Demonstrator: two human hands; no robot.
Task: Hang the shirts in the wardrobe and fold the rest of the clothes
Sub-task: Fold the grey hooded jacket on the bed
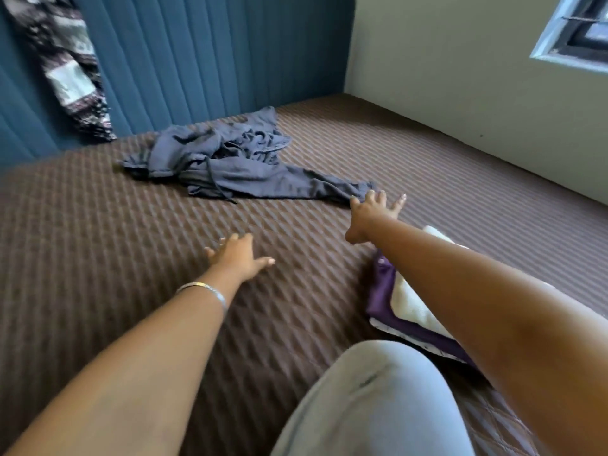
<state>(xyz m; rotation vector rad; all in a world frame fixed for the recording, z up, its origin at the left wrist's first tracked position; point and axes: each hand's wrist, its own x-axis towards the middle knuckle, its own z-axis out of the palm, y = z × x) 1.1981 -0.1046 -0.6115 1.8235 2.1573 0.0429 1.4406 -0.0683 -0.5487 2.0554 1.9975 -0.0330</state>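
Observation:
A crumpled dark grey-blue garment (227, 162) with a drawstring lies on the brown quilted bed (98, 258), near the headboard. My right hand (371, 213) stretches out with fingers spread, its fingertips at the garment's near end, just touching the fabric. My left hand (238, 256) is open, fingers straight, low over the bedspread and apart from the garment. Under my right forearm sits a folded stack of purple and cream clothes (404, 307).
A padded blue headboard (197, 54) backs the bed, with a black-and-white patterned cloth (69, 70) hanging over it at the left. A pale wall (460, 77) with a window (579, 31) runs along the right. My grey-trousered knee (378, 399) rests on the bed in the foreground.

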